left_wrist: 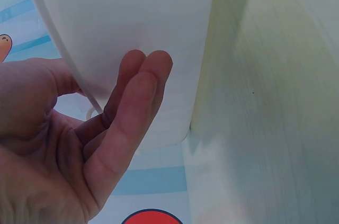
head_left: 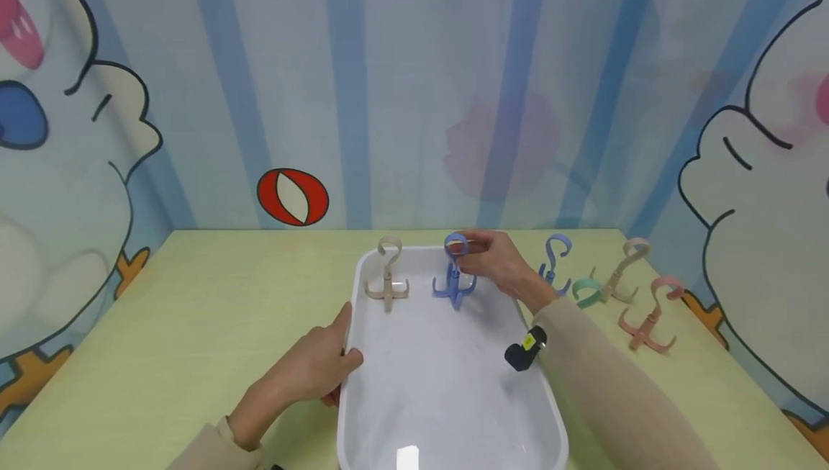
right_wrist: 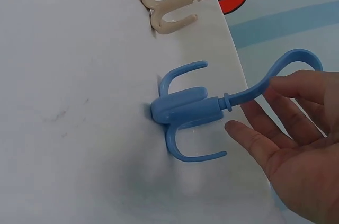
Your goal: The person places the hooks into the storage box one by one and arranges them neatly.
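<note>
My left hand (head_left: 314, 365) grips the left rim of a white tray (head_left: 427, 398), thumb over the edge and several fingers (left_wrist: 130, 113) against the outer wall. At the tray's far end, a blue four-pronged swivel hook (head_left: 455, 286) stands upright on its prongs. Beside that hook's stem is my right hand (head_left: 495, 261); one finger touches the curved neck, while another fingertip (right_wrist: 235, 128) stands apart from the body. To the left in the tray, a beige hook (head_left: 388, 286) of the same shape stands upright.
Right of the tray, on the pale green table (head_left: 214, 312), stand another blue hook (head_left: 550, 261), a green hook (head_left: 587, 291) partly behind the right sleeve, a beige hook (head_left: 618, 276) and a pink hook (head_left: 650, 322). A printed cloth backdrop (head_left: 414, 96) rises behind.
</note>
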`<state>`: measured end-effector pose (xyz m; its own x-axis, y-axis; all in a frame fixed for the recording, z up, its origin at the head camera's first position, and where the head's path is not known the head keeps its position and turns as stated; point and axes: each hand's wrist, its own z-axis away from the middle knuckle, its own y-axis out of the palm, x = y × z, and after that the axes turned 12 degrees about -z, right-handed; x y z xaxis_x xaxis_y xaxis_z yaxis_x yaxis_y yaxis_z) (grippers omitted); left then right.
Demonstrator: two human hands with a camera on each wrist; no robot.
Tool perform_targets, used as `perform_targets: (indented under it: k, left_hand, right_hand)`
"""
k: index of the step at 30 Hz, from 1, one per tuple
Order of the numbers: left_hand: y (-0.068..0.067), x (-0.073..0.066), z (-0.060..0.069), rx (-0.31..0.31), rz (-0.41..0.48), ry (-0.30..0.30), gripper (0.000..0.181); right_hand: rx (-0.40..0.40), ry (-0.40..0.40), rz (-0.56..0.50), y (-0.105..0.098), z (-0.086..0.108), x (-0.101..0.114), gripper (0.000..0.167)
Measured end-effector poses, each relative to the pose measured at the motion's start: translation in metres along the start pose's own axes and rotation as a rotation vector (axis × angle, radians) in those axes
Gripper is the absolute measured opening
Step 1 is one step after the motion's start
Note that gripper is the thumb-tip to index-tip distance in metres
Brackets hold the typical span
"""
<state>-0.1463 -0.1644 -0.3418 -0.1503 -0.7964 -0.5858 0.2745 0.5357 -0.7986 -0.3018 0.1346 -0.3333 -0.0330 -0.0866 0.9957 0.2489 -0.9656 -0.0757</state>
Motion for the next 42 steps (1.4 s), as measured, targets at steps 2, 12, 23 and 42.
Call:
perform_targets:
  k: [2,12,23,42]
  left_hand:
    - [-0.001,0.0,0.0,-0.001,-0.004,-0.005,0.08]
    - [-0.004,0.003,0.002,0.006,-0.011,-0.041,0.083]
    - [-0.007,0.007,0.003,0.013,-0.023,-0.053,0.083]
    - [-0.009,0.011,0.004,-0.003,-0.03,-0.044,0.082]
  right_hand:
    - [0.018,-0.004,0.017,-0.002,0.001,0.003,0.059]
    - [0.05,0.003,0.045,-0.001,0.007,0.022,0.058]
    - [0.042,-0.072,0.024,-0.009,0.02,0.03,0.057]
    - [0.014,-0.116,0.038,-0.027,0.056,0.037,0.051]
